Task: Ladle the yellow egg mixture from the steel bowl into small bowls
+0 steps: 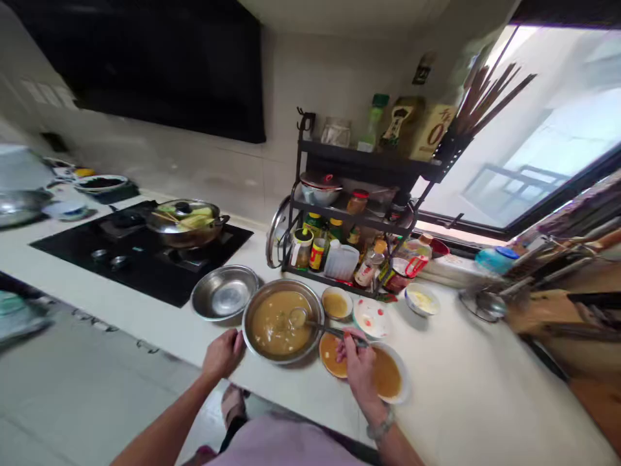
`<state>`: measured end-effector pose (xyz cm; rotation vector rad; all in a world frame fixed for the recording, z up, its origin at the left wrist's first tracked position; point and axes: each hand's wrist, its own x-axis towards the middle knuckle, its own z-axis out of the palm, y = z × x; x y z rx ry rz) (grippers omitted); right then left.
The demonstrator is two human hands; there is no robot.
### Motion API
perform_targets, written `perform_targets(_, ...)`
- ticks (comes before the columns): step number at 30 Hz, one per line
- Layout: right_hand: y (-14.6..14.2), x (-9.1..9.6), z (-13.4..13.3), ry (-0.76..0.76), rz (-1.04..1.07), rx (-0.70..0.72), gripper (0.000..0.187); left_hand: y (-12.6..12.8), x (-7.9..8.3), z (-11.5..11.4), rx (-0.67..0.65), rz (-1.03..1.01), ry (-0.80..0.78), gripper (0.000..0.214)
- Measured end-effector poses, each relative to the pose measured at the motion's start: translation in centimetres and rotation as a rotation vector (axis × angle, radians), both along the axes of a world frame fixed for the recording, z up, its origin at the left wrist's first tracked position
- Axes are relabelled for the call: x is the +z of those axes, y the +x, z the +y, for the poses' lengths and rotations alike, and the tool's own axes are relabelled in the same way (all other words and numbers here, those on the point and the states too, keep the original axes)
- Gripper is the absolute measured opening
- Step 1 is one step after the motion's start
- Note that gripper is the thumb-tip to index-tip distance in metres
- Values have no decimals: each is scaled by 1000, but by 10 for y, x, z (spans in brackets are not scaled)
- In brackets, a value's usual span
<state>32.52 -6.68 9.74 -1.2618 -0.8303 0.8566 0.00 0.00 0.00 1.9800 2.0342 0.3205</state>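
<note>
A wide metal bowl (pixel 252 346) of brown, cloudy liquid with pale bits stands near the counter's front edge. My left hand (pixel 224 355) is closed at its left rim, thumb and fingers against the metal. A ladle (pixel 314 325) dips its round head into the liquid, and my right hand (pixel 356 362) grips its handle, palm down. Beneath that hand are two bowls of brown liquid: an orange-looking one (pixel 330 353), partly hidden, and a white-rimmed bowl (pixel 406 382) to the right. Behind them sits a small bowl (pixel 350 314) with similar liquid.
Left of the filled bowl is a bare metal bowl (pixel 204 304). A lidded pan (pixel 187 238) stands on the black stove (pixel 145 278). A black rack (pixel 349 210) of jars and bottles rises behind. Nearby are a red-spotted plate (pixel 381 327) and a small bowl (pixel 429 310).
</note>
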Motion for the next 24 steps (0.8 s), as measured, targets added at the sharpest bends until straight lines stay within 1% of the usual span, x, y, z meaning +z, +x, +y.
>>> perform_targets(5,8,4,-3,-1,0,-55,42,2,-2,1,-6,4,21,39)
perform_targets(9,16,8,-3,-14,82,-105,37,1,-3,3,-11,19,32,38)
perform_targets(13,26,18,-1,-2,174,-136,33,1,-5,4,-12,22,42,38)
perform_targets(16,38,26,1,27,185,-172,32,1,-5,4,-8,19,48,37)
perform_targets(20,57,29,4,86,123,-245,34,1,-4,3,-4,3,50,37)
perform_targets(24,68,22,5,103,-51,-271,35,0,-4,2,-4,-6,53,37)
